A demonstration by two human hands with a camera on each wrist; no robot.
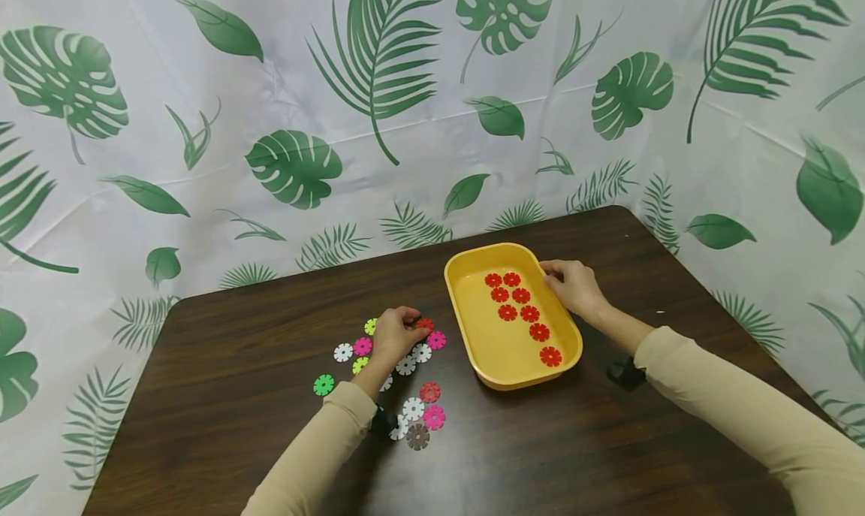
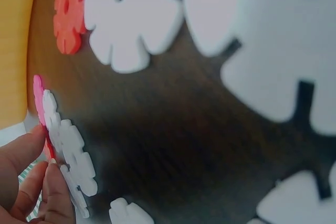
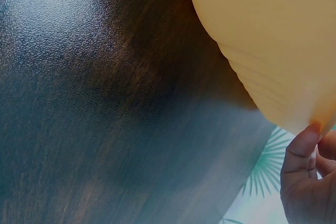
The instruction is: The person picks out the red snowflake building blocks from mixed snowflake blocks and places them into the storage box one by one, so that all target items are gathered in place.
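My left hand (image 1: pixel 394 334) is over the loose pieces and pinches a red snowflake-shaped plastic disc (image 1: pixel 425 324) between thumb and fingertips. In the left wrist view the same red disc (image 2: pixel 50 148) shows edge-on at the fingers, beside white discs (image 2: pixel 79 163) and a pink disc (image 2: pixel 39 95). A yellow tray (image 1: pixel 483 362) stands to the right, with several red discs (image 1: pixel 507 312) lying flat inside. With thumb and fingers, my right hand (image 1: pixel 574 285) holds the tray's right rim; in the right wrist view those fingertips pinch the tray edge (image 3: pixel 283 77).
Around and below the left hand lie loose discs: green (image 1: pixel 323 384), white (image 1: pixel 413 408), pink (image 1: pixel 434 417), brown (image 1: pixel 417 436) and another red one (image 1: pixel 429 392). All rest on a dark wooden table (image 1: pixel 223 366). A leaf-printed cloth (image 1: pixel 270 95) hangs behind its back edge.
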